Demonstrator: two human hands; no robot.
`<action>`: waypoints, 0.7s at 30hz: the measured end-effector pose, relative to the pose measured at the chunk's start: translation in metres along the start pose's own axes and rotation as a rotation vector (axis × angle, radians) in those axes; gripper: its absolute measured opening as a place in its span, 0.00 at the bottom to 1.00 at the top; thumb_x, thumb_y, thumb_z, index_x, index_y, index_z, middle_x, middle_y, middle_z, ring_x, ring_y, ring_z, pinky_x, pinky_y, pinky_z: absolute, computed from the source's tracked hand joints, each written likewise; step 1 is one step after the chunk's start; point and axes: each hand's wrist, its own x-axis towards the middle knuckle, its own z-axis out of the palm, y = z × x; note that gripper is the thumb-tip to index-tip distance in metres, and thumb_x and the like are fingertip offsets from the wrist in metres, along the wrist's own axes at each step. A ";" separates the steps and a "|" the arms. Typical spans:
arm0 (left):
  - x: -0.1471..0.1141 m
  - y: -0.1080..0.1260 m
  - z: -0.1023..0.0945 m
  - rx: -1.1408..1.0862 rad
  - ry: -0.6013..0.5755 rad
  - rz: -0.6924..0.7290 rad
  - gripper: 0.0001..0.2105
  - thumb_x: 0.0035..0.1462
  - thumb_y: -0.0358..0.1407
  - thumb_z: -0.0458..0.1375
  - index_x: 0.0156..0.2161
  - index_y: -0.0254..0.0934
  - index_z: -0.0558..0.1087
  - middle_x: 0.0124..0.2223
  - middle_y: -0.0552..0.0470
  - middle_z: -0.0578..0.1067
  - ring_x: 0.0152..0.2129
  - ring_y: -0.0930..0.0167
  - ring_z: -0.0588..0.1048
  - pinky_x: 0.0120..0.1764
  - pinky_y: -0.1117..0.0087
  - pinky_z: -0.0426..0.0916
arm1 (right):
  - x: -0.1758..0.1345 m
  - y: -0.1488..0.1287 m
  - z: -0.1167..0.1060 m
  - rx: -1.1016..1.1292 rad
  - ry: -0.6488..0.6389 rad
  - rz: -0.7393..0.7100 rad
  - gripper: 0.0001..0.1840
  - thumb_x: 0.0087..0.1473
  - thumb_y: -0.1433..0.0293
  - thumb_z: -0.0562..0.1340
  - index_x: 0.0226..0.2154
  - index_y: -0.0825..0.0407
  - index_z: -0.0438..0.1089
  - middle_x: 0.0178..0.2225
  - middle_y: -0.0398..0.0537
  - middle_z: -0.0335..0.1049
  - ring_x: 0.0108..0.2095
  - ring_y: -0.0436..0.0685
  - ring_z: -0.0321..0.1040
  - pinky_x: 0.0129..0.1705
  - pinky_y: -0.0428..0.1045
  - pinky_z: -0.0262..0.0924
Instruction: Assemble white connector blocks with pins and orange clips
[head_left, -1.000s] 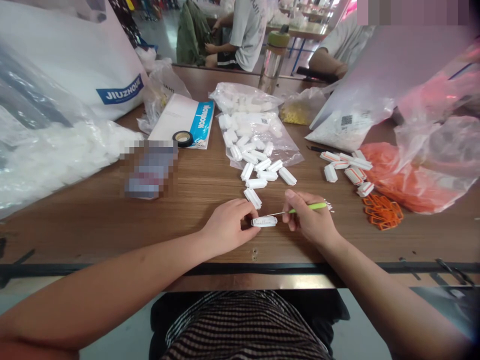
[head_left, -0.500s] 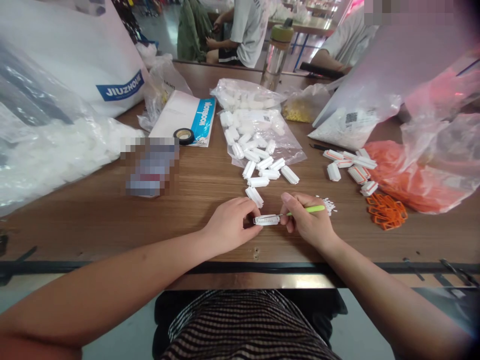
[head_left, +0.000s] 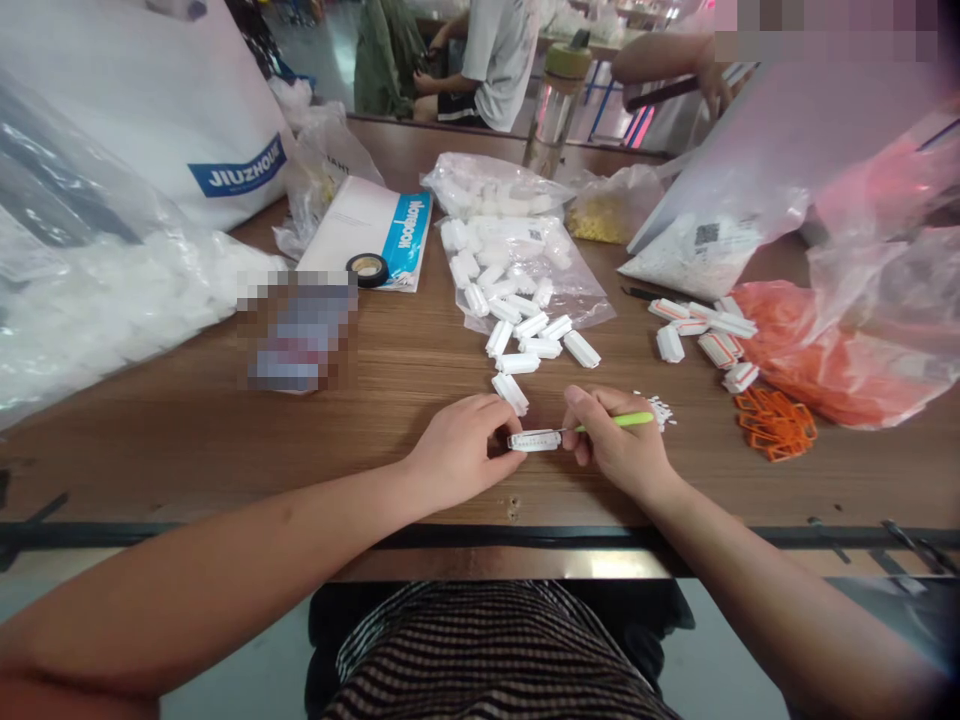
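Note:
Between thumb and fingers, my left hand (head_left: 461, 450) pinches one end of a white plastic connector housing (head_left: 535, 440), held low over the table. My right hand (head_left: 619, 440) grips a thin tool with a lime-green handle (head_left: 634, 419), its fine tip at the right end of the housing. Just behind lie several loose white housings (head_left: 517, 363), some spilling from a clear plastic bag (head_left: 589, 300). Right beside my right hand is a small scatter of tiny white pieces (head_left: 660, 410). Farther right are orange frame-like clips (head_left: 776, 424) and white housings with orange strips (head_left: 720, 349).
A notebook (head_left: 352, 230) with a black tape roll (head_left: 367, 269) lies left of the middle. Large bags (head_left: 127, 320) stand at left; a bag of orange parts (head_left: 847, 350) lies at right. A bottle (head_left: 559, 110) stands at the back. Other people sit beyond.
My hands, the housing and the green-handled tool stay almost in place. At the back right, another person's arm has risen, with a dark long object at the hand. The view shifts slightly.

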 end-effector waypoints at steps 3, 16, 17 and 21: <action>0.000 0.000 0.000 0.008 -0.002 0.003 0.05 0.54 0.33 0.63 0.34 0.38 0.71 0.33 0.55 0.72 0.31 0.70 0.69 0.35 0.66 0.63 | -0.001 -0.001 0.001 -0.031 0.001 -0.011 0.25 0.61 0.57 0.59 0.17 0.53 0.65 0.15 0.40 0.66 0.12 0.44 0.60 0.16 0.43 0.53; 0.001 0.001 0.002 0.007 0.000 -0.018 0.06 0.53 0.33 0.64 0.34 0.38 0.70 0.33 0.55 0.73 0.30 0.70 0.70 0.34 0.67 0.64 | -0.009 -0.016 0.000 -0.386 -0.096 -0.354 0.22 0.63 0.67 0.56 0.17 0.52 0.64 0.15 0.40 0.62 0.17 0.46 0.59 0.22 0.47 0.54; 0.001 0.001 0.002 0.009 0.005 -0.019 0.06 0.53 0.33 0.64 0.34 0.38 0.70 0.34 0.55 0.73 0.30 0.70 0.70 0.34 0.67 0.64 | -0.009 -0.017 0.001 -0.414 -0.106 -0.402 0.22 0.63 0.67 0.56 0.17 0.52 0.63 0.16 0.40 0.62 0.18 0.46 0.59 0.23 0.47 0.53; 0.001 0.001 0.002 0.006 0.016 -0.017 0.06 0.53 0.33 0.64 0.33 0.37 0.70 0.33 0.55 0.72 0.29 0.71 0.69 0.33 0.68 0.64 | -0.009 -0.015 0.002 -0.375 -0.114 -0.401 0.22 0.63 0.67 0.56 0.17 0.52 0.64 0.16 0.41 0.63 0.18 0.46 0.59 0.22 0.47 0.54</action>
